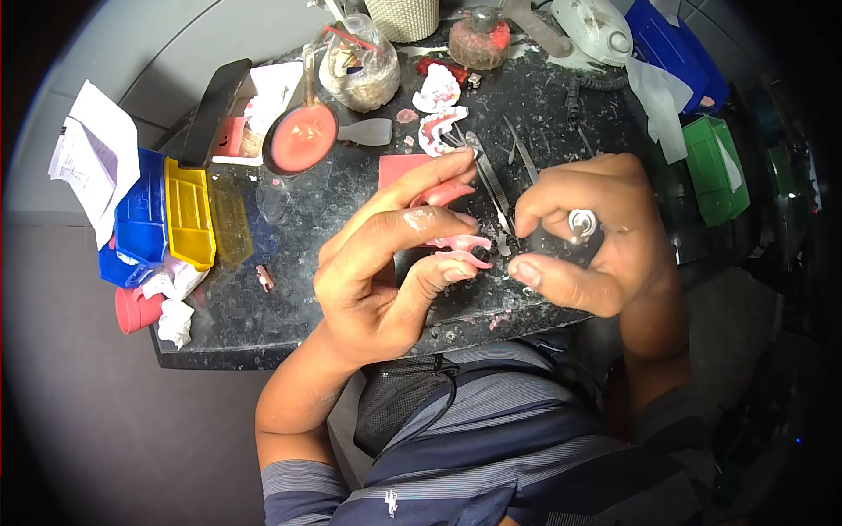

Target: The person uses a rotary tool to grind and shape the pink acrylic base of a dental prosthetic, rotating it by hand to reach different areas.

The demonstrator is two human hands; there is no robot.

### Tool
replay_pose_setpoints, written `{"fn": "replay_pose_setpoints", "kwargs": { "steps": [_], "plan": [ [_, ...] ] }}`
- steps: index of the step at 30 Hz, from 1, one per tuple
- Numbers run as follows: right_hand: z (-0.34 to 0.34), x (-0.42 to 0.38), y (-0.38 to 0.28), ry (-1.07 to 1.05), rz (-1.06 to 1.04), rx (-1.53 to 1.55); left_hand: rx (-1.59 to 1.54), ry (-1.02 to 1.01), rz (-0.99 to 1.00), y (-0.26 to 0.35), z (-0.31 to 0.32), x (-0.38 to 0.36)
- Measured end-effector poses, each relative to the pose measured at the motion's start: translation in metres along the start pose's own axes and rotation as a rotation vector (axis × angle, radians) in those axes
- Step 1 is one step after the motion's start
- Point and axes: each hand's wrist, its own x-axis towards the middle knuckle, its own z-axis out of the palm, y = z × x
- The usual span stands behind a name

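No legible lettering or numbers (marks on the white paper (102,167) too small)

The thin curved pink piece (458,242) looks smooth and glossy; the flat black worktop (237,307) looks rough and speckled.

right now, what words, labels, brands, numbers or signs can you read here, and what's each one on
No word, brand or number can be read.
Paper: faint marks, too small and blurred to read.
Shirt: a small white emblem near the bottom edge of the picture, with no letters that I can make out.
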Motion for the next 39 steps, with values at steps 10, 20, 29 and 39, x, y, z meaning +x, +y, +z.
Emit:
{"fn": "replay_pose_setpoints", "kwargs": {
  "steps": [10,20,29,39],
  "plan": [
    [0.004,-0.002,0.005,0.025,-0.025,-0.009,-0.035,-0.086,-0.148,0.006,-0.004,-0.001],
    [0.002,0.002,-0.003,-0.103,0.075,0.122,-0.31,-0.05,-0.378,0.009,-0.002,-0.007],
    [0.013,-0.005,0.009,-0.088,0.026,0.051,-0.249,-0.014,-0.448,0.013,0.0,-0.007],
    [-0.009,-0.003,0.018,-0.048,0.144,-0.061,0.874,-0.427,-0.344,0.038,-0.049,0.019]
  ]
}}
